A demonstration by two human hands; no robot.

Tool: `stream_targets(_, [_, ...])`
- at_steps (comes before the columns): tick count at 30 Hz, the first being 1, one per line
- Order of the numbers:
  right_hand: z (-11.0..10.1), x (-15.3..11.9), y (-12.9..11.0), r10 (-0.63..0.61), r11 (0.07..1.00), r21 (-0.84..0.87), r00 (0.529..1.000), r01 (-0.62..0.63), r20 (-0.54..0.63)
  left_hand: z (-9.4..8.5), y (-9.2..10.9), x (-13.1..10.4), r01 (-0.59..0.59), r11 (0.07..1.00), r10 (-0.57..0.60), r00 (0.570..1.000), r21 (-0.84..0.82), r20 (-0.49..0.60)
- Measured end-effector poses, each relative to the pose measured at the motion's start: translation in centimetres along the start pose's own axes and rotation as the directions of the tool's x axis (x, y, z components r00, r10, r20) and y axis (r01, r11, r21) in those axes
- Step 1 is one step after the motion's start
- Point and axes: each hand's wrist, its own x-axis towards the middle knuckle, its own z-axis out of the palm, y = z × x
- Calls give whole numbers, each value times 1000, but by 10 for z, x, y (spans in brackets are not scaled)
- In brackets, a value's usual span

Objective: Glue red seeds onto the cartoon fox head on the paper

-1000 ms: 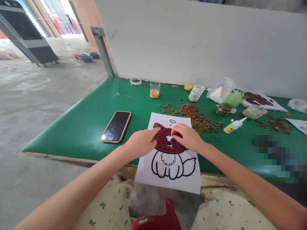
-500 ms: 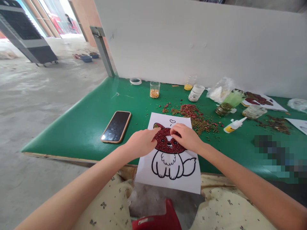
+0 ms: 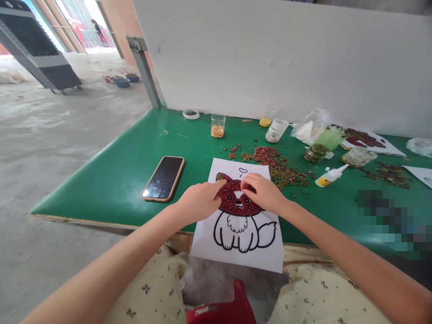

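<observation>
While the left hand [image 3: 199, 202], fingers spread, rests on the sheet [image 3: 204, 245] overhanging the green table [image 3: 114, 180], knocking its near edge could loosen the red grains [image 3: 232, 208]. Right hand [image 3: 265, 191] narrowly pinched at the drawing's [image 3: 239, 203] forehead, contents indeterminable; a sideways brush might dislodge some.

A phone [image 3: 164, 178] in a tan case lies face up; behind it are a white ring [image 3: 191, 118] and a tall pale panel [image 3: 270, 58]; beyond it to the left, a wheeled grey unit [image 3: 43, 54] and blue basin [image 3: 121, 83] stand on the floor [image 3: 84, 108]
</observation>
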Motion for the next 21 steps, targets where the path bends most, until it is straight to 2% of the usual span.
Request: stream_targets(21, [-3,3,-1,48,998,31,999,-47,-23,0,1,0,8,1000,-8,1000,-4,22])
